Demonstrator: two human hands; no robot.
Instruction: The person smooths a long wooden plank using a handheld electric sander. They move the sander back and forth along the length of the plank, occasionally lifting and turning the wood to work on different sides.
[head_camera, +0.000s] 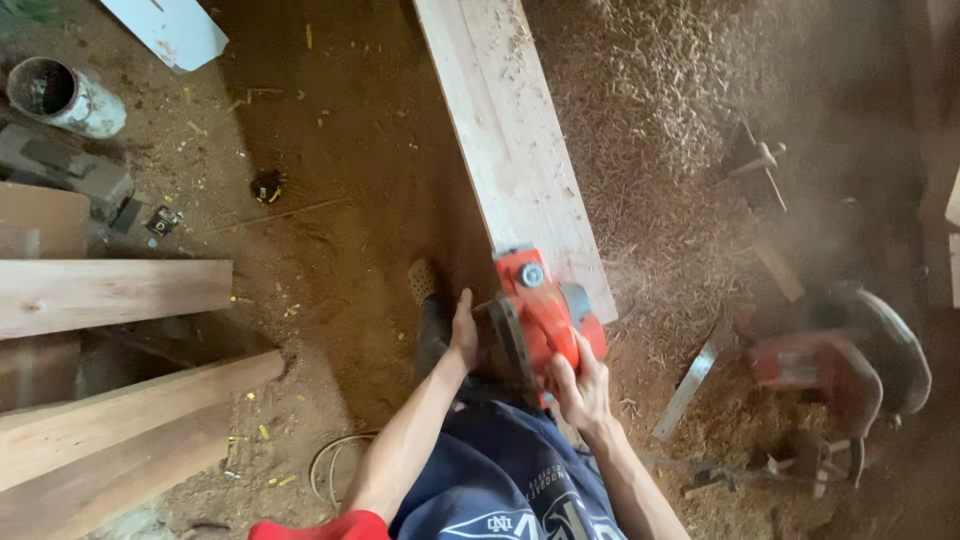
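An orange electric planer (540, 310) sits on the near end of a long pale wooden plank (515, 130) that runs away from me. My right hand (583, 388) grips the planer's rear handle. My left hand (463, 330) presses against the planer's left side, fingers wrapped on it. Below the hands I see my dark blue shorts (505, 480) and one foot (424, 282) on the dirt floor beside the plank.
Wood shavings (650, 130) cover the ground right of the plank. An orange circular saw (840, 365) lies at the right. Thick timber beams (110, 295) lie at the left, with a tin can (62, 96) and a coiled wire (335, 462) on the dirt.
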